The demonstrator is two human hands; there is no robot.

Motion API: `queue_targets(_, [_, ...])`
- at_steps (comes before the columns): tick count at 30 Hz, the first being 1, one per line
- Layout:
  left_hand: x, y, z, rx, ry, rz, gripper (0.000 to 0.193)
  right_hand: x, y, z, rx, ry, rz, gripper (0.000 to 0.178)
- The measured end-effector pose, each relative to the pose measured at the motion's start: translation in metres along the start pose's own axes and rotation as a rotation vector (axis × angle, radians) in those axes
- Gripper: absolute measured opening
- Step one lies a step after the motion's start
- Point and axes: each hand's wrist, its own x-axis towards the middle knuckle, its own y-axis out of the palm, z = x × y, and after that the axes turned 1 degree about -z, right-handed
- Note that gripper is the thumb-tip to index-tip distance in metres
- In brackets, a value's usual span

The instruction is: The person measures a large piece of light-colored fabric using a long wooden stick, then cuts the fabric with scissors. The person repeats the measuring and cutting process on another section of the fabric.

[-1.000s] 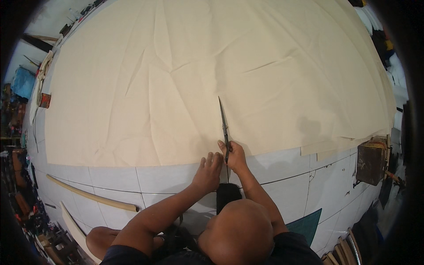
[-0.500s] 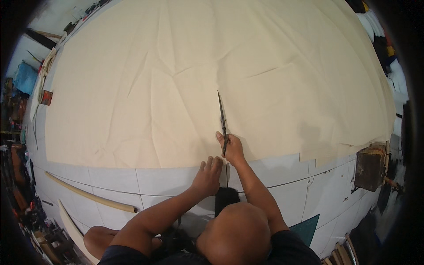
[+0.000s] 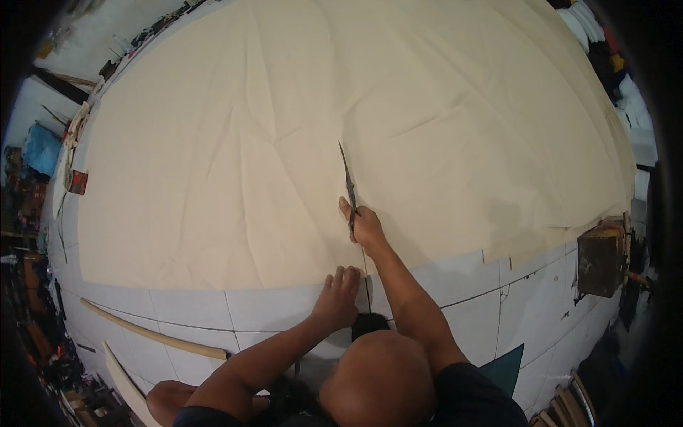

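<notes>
My right hand (image 3: pixel 367 227) is closed round the handles of dark metal scissors (image 3: pixel 346 174). Their blades point away from me over a large cream cloth (image 3: pixel 163 192), looking nearly closed. Behind the handles a thin slit runs to the cloth's near edge, a dark line showing through it. Just left of that slit, my left hand (image 3: pixel 340 292) has its fingers bent over the near edge, gripping the cloth against the floor; the thumb is hidden. Wrinkles and creases cross the cloth.
White tiles (image 3: pixel 185 309) lie under and in front of the cloth. A curved tan tube (image 3: pixel 156 331) rests near left. At right stands a brown box (image 3: pixel 600 263) beside the cloth's corner. My bent knee (image 3: pixel 380 377) rises between my arms. Bundled materials (image 3: pixel 622 92) line the far right.
My right hand and the scissors have moved forward over the cloth, leaving more slit behind them. The left hand stays at the cloth's edge. The whole view has shifted slightly.
</notes>
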Motion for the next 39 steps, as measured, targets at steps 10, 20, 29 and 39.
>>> queue_targets(10, [0.001,-0.001,0.000,0.042,0.054,-0.040,0.076,0.010,-0.003,-0.003,-0.107,-0.054,-0.035,0.072])
queue_targets(20, [0.007,-0.015,-0.006,0.071,0.008,0.053,0.082,0.042,-0.001,0.010,-0.089,-0.146,-0.050,0.061])
queue_targets(29, [0.025,-0.021,-0.024,0.066,-0.172,0.143,0.089,0.025,0.001,0.025,0.129,0.043,0.058,0.056])
queue_targets(39, [0.022,0.009,-0.019,0.118,-0.150,0.014,0.084,0.059,0.010,0.055,0.189,0.120,0.037,0.058])
